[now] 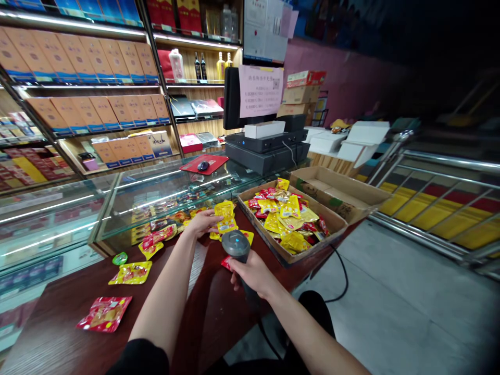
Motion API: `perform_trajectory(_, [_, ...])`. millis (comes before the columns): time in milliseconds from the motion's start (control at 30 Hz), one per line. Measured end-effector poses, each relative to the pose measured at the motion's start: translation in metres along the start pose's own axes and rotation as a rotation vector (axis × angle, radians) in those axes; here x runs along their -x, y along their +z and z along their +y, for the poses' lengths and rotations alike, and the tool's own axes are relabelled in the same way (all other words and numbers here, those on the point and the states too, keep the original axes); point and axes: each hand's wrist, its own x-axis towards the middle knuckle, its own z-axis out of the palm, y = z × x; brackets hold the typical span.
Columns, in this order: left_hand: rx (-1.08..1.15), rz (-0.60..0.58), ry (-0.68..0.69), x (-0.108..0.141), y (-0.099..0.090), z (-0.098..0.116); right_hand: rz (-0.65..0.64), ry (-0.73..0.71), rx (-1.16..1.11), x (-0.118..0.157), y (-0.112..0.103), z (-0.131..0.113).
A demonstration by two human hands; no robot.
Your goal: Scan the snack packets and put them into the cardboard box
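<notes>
Okay so the left hand (pixel 202 223) is resting almost flat with the fingers spread a bit, pressing on some yellow snack packets (pixel 225 219) just left of the cardboard box (pixel 263 235), not really gripping anything. The right hand (pixel 250 273) is wrapped firmly around a black barcode scanner (pixel 235 245) right beside the box, with its cord (pixel 269 346) dangling below. The box is holding a big heap of more packets (pixel 283 216), and a second box (pixel 339 192) is sitting right behind it. A red packet (pixel 103 314) is lying on the wooden counter (pixel 47 344) well left of the box.
</notes>
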Motion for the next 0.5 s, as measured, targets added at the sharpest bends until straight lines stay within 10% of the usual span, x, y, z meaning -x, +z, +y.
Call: perform_trajectory(500, [0.04, -0.063, 0.017, 0.0, -0.0017, 0.0012, 0.006, 0.009, -0.011, -0.0002, 0.0012, -0.0001])
